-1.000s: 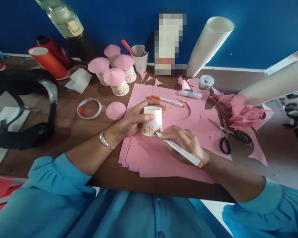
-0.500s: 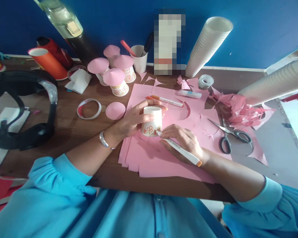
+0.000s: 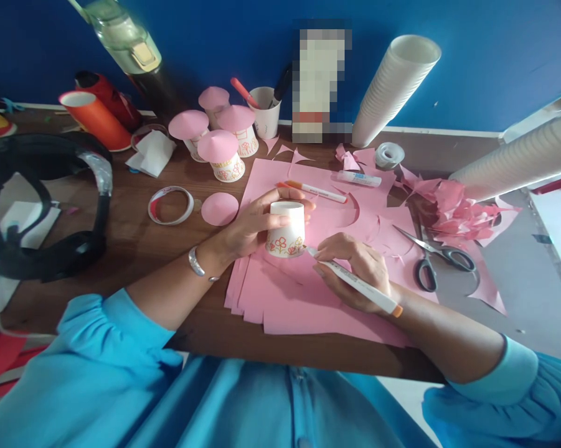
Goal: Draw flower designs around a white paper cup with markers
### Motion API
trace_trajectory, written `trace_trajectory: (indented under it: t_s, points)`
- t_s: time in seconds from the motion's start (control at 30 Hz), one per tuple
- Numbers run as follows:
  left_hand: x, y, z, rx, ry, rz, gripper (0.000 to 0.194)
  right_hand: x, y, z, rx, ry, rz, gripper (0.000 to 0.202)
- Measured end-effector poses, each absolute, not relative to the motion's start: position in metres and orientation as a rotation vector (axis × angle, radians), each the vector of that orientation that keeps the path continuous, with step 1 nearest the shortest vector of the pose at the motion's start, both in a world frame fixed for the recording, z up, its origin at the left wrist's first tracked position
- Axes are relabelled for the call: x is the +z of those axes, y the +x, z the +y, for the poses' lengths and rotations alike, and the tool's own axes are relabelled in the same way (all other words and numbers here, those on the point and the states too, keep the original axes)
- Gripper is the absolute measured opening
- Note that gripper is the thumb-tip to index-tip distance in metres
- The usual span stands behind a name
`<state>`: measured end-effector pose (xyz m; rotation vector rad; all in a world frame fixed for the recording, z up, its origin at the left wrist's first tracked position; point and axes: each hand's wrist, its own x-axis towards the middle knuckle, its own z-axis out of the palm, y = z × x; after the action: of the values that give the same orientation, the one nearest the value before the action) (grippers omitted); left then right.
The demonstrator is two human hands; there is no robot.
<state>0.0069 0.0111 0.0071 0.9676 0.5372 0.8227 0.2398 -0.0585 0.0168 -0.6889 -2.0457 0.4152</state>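
Observation:
My left hand is wrapped round a white paper cup, thumb across its near side. Red and orange flowers are drawn in a band round the lower part of the cup. Between the fingers of my right hand is a white marker with an orange end, its tip just right of the cup's lower edge. Pink paper sheets lie stacked beneath both hands. Left of the cup lies a pink paper cone. Behind it stand several decorated cups with pink cone roofs.
Scissors lie on the right beside crumpled pink scraps. Two markers and a glue stick rest on the sheets. Tall cup stacks stand behind. A tape roll and a black headset-like frame are at left.
My right hand has drawn the marker a little to the right, off the cup's lower edge. My left hand keeps its hold on the cup. The view has shifted slightly.

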Motion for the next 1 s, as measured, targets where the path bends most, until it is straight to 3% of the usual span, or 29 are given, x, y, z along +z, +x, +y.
trace_trajectory:
  t_s: [0.3, 0.47, 0.77, 1.0]
  points:
    - [0.0096, 0.0079, 0.0108, 0.851, 0.928, 0.568, 0.048, 0.0160, 0.2344, -0.0577, 0.489, -0.573, -2.070, 0.020]
    - [0.0111, 0.0116, 0.0104, 0.871, 0.948, 0.627, 0.063, 0.0139, 0.2342, -0.0579, 0.548, -0.526, -2.093, 0.021]
    - [0.0101, 0.0046, 0.0119, 0.866, 0.942, 0.698, 0.072, 0.0111, 0.2337, -0.0603, 0.462, -0.553, -2.057, 0.018]
    - [0.0036, 0.0018, 0.0162, 0.904, 0.862, 0.585, 0.055, 0.0146, 0.2360, -0.0580, 0.336, -0.673, -2.033, 0.017]
